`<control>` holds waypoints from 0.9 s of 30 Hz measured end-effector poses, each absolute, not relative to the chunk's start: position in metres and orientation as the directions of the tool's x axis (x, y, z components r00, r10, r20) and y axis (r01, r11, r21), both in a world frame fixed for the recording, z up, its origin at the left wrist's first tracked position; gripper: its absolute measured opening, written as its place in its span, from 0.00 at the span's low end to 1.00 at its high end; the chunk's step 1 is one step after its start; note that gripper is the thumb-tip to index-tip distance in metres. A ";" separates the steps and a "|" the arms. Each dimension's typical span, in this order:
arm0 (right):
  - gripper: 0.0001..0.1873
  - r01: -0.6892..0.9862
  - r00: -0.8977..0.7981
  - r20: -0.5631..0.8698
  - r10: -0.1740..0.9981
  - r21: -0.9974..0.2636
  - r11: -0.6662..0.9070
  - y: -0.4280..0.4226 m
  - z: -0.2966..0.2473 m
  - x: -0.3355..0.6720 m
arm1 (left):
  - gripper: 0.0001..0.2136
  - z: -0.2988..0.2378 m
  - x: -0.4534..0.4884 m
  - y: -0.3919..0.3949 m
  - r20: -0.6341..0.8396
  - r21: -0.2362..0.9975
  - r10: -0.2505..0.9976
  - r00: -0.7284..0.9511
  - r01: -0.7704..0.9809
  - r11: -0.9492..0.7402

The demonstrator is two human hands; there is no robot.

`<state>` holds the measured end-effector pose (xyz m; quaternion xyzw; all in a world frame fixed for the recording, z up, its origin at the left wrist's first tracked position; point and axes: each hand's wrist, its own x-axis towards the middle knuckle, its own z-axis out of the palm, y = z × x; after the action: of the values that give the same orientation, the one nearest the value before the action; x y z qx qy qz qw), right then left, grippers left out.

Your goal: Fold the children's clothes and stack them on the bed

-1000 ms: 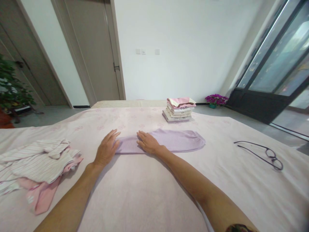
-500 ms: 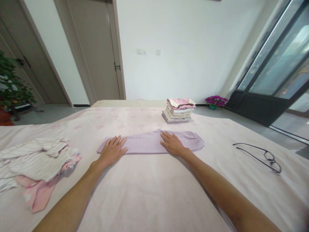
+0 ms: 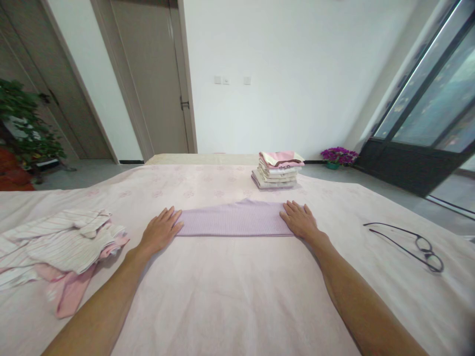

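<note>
A lilac ribbed garment lies folded into a long flat strip on the pale pink bedspread. My left hand lies flat on its left end, fingers stretched out. My right hand lies flat over its right end, fingers spread. Neither hand holds anything.
A heap of striped and pink clothes lies at the left. A stack of folded clothes sits at the far side of the bed. Black glasses lie at the right. A potted purple flower stands on the floor beyond, by a glass door.
My right hand has slid to the right along the lilac garment, from its middle to its right end. My left hand has stayed at the left end.
</note>
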<state>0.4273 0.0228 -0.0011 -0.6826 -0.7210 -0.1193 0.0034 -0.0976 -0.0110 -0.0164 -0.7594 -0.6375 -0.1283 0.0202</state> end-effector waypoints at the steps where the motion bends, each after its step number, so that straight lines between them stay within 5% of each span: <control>1: 0.31 0.985 -0.067 0.168 0.984 0.168 0.038 0.023 -0.002 0.428 | 0.28 -0.018 -0.103 -0.010 0.246 0.188 0.959 0.141 0.964 -0.190; 6: 0.32 0.991 -0.047 0.204 0.978 0.136 0.019 0.025 -0.006 0.428 | 0.25 -0.015 -0.118 -0.013 0.321 0.466 0.937 -0.140 0.885 -0.027; 13: 0.28 0.996 -0.044 0.359 0.932 0.090 0.013 0.020 -0.005 0.427 | 0.25 0.007 -0.116 -0.028 0.215 0.182 0.921 -0.326 0.939 0.291; 23: 0.20 0.995 -0.089 0.512 0.854 0.084 0.053 0.012 0.000 0.419 | 0.29 0.021 -0.112 -0.032 0.094 0.098 0.934 -0.346 0.936 0.337; 27: 0.19 0.990 -0.139 0.561 0.816 0.061 0.127 0.008 0.007 0.415 | 0.26 0.022 -0.112 -0.031 0.100 0.215 0.919 -0.381 0.910 0.354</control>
<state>0.4152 0.0081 0.0075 -0.6244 -0.7232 -0.2160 0.2011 -0.1116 -0.0306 0.0216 -0.5561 -0.8225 -0.1176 -0.0189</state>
